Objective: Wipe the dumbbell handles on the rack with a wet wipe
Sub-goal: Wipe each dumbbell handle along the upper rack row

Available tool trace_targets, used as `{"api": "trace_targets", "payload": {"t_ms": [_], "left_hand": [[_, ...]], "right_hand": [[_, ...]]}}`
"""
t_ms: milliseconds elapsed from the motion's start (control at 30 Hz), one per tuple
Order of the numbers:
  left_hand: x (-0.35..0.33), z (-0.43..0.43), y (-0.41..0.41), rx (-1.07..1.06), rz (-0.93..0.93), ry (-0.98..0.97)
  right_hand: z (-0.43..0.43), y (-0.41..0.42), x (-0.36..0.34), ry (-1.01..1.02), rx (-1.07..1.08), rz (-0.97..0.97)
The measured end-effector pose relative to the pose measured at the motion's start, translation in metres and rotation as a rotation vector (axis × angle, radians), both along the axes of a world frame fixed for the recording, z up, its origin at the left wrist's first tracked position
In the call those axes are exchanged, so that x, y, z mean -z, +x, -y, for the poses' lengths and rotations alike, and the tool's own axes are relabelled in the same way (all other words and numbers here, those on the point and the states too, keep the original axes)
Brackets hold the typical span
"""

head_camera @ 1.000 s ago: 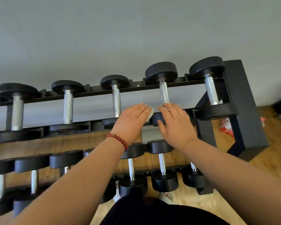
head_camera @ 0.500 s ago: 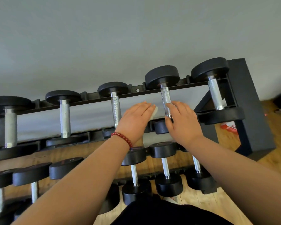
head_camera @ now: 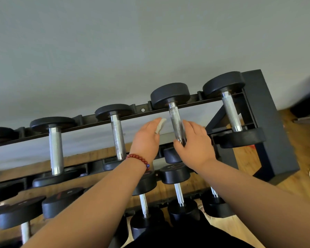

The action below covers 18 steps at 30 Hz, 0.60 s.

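Left hand (head_camera: 147, 138), pinching the wet wipe (head_camera: 160, 125), has risen to 9 o'clock of the second-from-right dumbbell handle (head_camera: 175, 122), just apart; right hand (head_camera: 195, 145), fingers straight, steadies it from 3 o'clock. Wiping of this handle looks imminent.

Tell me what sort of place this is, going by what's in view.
Most likely a gym or a home workout room. A black two-tier rack is loaded with round-headed dumbbells that have metal handles. It stands on a wooden floor against a plain grey wall.
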<state>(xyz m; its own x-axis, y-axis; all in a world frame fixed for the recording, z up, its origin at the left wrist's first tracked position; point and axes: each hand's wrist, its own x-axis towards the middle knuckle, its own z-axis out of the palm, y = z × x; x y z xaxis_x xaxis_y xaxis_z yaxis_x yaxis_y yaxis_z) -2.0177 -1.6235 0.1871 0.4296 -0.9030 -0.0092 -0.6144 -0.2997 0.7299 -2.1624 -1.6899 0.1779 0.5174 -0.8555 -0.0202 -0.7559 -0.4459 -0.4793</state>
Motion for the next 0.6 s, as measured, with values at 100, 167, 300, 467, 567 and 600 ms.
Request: {"api": "trace_targets", "payload": {"t_ms": [100,167,300,467,567,600], "left_hand": [[0.004,0.012,-0.008,-0.170,-0.184,0.019],[0.009,0.022,-0.011,-0.273,-0.302,0.050],[0.008,0.046,-0.014,-0.382,-0.562,0.045],[0.003,0.069,-0.010,-0.408,-0.775,0.045],[0.004,0.075,-0.010,-0.421,-0.838,0.039],[0.005,0.074,-0.011,-0.410,-0.827,0.050]], "right_hand": [[0.003,0.000,0.002,0.014,-0.024,-0.033],[0.005,0.000,0.004,0.015,-0.026,-0.035],[0.006,0.000,0.008,0.013,-0.024,-0.013],[0.008,0.000,0.013,0.003,-0.037,0.007],[0.008,-0.001,0.013,-0.004,-0.041,0.011],[0.008,0.000,0.013,0.000,-0.040,0.006]]}}
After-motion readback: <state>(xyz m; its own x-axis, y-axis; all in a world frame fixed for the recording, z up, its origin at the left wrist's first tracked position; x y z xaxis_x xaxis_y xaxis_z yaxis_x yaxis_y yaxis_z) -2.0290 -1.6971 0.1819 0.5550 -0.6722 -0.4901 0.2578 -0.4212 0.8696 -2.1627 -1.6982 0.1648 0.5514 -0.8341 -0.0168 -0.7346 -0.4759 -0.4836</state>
